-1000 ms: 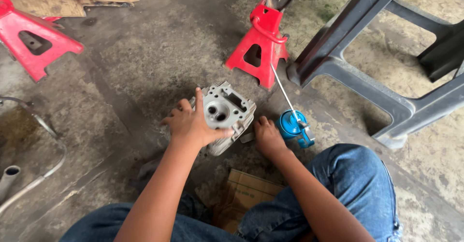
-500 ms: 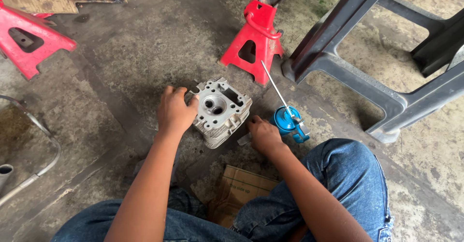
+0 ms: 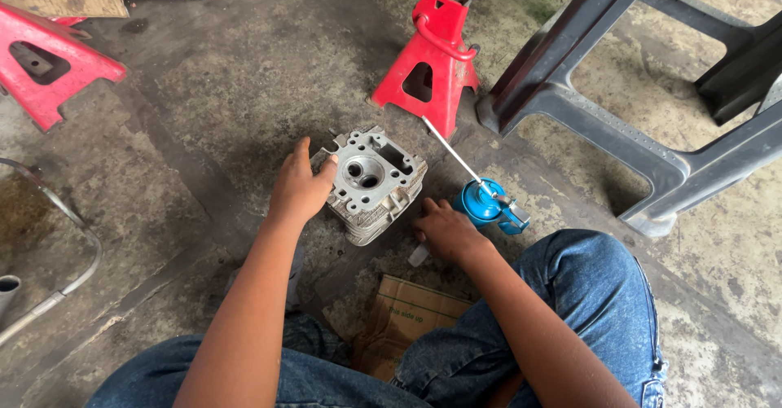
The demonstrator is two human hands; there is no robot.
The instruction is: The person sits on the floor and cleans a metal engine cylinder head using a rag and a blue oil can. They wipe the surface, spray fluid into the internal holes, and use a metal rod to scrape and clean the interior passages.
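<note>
- Concrete floor (image 3: 204,90) carries a grey metal cylinder head (image 3: 373,182), set upright between the two hands.
- The left hand (image 3: 300,190) is laid against the head's left side, fingers pressed together along its edge, thumb on top.
- The right hand (image 3: 446,230) is rested on the floor just right of the head, fingers curled over a small pale object.
- A blue oil can (image 3: 482,204) with a long spout is seen just beside the right hand; a red jack stand (image 3: 432,66) is placed behind.

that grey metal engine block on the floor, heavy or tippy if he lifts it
The engine block looks like chunky cast metal, so probably heavy for its size. It leans under the left hand, so it may rock. Its fins likely give fair grip.
</note>
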